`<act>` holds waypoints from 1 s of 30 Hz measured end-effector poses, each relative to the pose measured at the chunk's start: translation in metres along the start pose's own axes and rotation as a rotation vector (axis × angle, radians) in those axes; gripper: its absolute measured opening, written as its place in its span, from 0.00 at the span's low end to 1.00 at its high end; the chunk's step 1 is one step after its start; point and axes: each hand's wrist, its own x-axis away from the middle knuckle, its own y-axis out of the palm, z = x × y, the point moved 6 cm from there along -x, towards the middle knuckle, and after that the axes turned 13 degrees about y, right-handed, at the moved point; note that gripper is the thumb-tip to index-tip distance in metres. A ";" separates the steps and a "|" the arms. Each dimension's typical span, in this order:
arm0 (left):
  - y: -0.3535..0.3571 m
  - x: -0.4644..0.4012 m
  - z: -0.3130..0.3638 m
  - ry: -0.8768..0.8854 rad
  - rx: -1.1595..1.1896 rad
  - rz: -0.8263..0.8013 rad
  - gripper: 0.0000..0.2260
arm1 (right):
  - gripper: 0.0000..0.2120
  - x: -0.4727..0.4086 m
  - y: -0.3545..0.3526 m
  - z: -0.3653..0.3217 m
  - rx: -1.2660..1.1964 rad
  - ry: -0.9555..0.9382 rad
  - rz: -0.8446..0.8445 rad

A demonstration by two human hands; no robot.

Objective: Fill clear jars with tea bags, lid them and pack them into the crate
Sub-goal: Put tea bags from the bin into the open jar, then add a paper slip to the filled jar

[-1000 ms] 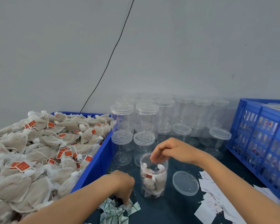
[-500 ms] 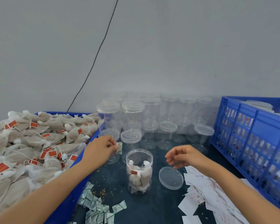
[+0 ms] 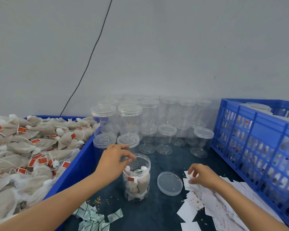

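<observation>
Head cam looking down at the bench: left hand (image 3: 114,160) is poised over the mouth of the open jar (image 3: 137,178), fingers loosely spread and holding nothing, fingertips right at the rim on the 9 o'clock side. That jar sits dead centre on the dark table (image 3: 157,212), roughly half full of tea bags, with a small green-printed sachet on top. Right hand (image 3: 202,176) is over at 3 o'clock from the jar, pinching one of the white paper slips (image 3: 212,202) from the loose pile there. Jar's lid (image 3: 170,183) lies flat on the table between jar and right hand, just beside the slips. More green sachets (image 3: 97,217) are scattered at 7 o'clock. Blue bin (image 3: 77,165) heaped with tea bags (image 3: 23,147) fills the 9 o'clock side, stacked empty lidded jars (image 3: 148,124) stand at 12, and the blue crate (image 3: 257,147) with filled jars inside is at 3.
</observation>
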 end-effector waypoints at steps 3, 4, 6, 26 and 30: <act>-0.001 0.002 -0.002 -0.001 0.309 0.047 0.11 | 0.21 -0.001 0.008 0.003 0.022 0.052 -0.008; 0.000 0.003 -0.002 -0.015 0.395 0.029 0.12 | 0.22 -0.001 0.010 0.003 0.043 0.054 -0.002; 0.006 0.007 -0.003 -0.049 0.490 -0.053 0.22 | 0.23 -0.003 0.011 0.003 0.047 0.060 0.001; 0.046 0.025 -0.008 -0.300 0.730 -0.126 0.37 | 0.09 0.024 -0.039 -0.047 -0.357 -0.255 0.381; 0.041 0.024 0.000 -0.268 0.715 -0.085 0.35 | 0.09 0.067 -0.050 -0.112 -0.733 -0.565 0.134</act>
